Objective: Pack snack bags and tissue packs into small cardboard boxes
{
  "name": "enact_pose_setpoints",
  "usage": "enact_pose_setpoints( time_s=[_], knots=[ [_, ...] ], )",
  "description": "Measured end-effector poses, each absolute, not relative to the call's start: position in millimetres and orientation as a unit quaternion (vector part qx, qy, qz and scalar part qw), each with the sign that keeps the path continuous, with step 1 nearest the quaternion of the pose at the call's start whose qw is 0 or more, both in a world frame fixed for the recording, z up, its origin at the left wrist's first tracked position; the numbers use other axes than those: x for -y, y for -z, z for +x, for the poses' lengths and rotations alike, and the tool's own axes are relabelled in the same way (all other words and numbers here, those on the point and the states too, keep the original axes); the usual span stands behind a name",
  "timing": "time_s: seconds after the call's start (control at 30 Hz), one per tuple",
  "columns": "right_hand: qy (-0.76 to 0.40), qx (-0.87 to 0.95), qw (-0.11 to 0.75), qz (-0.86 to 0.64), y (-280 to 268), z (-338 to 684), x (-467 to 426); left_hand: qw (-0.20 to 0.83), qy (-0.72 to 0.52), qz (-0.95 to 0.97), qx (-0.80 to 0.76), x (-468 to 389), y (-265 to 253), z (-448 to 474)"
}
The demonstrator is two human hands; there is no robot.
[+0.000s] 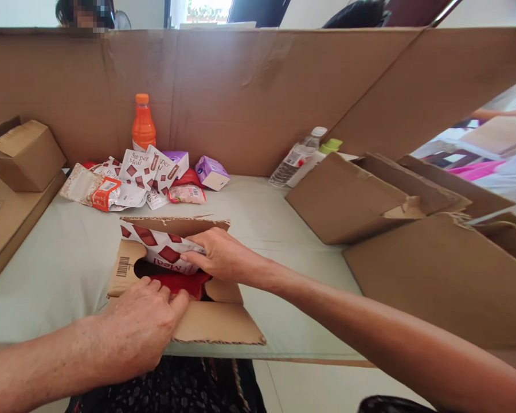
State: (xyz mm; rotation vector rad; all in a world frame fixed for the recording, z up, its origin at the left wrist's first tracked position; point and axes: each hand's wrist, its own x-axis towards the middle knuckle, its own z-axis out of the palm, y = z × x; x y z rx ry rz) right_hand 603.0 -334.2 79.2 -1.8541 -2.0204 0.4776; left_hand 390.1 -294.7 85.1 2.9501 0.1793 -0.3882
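Observation:
An open cardboard box (219, 324) stands at the near side of the table, its flaps spread. My right hand (219, 255) pinches one end of a white "Meal" pouch (155, 244) with brown squares, which lies tilted in the box's opening against the far side. Below the pouch, a shiny red packet (178, 283) shows inside. My left hand (144, 321) is curled over the box's near edge, close to the red packet; its fingertips are partly hidden.
Behind the box lie several pouches (133, 169), a pink packet (187, 194) and a purple carton (212, 172). An orange bottle (144, 127) stands behind them. A clear bottle (294, 160) leans near cardboard boxes (438, 269) at right. Another box (30, 155) is left; a cardboard wall (223, 86) closes the back.

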Motion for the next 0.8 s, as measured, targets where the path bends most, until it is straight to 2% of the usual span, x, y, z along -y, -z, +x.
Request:
enact_pose_setpoints(
  time_s=[0.13,0.2,0.27,0.4,0.47,0.7,0.8],
  knots=[
    [-0.032,0.835,0.187,-0.517,-59,611,335,0.066,0.116,0.989,-0.059,299,-84,391],
    [0.004,0.863,0.156,-0.48,-53,613,334,0.057,0.151,0.985,-0.065,301,-86,393],
    [-0.005,0.861,0.083,-0.501,-54,612,332,0.047,0.178,0.98,-0.073,301,-88,394],
    [-0.103,0.804,-0.104,-0.576,-68,607,329,0.049,0.167,0.982,-0.069,301,-93,392],
    [-0.131,0.786,-0.143,-0.587,-76,604,329,0.063,0.171,0.981,-0.064,300,-96,391],
    [-0.1,0.827,-0.157,-0.531,-88,597,325,0.003,0.157,0.984,-0.083,297,-101,394],
    [-0.101,0.844,-0.122,-0.512,-87,603,325,0.005,0.136,0.986,-0.096,298,-102,396]
  ],
)
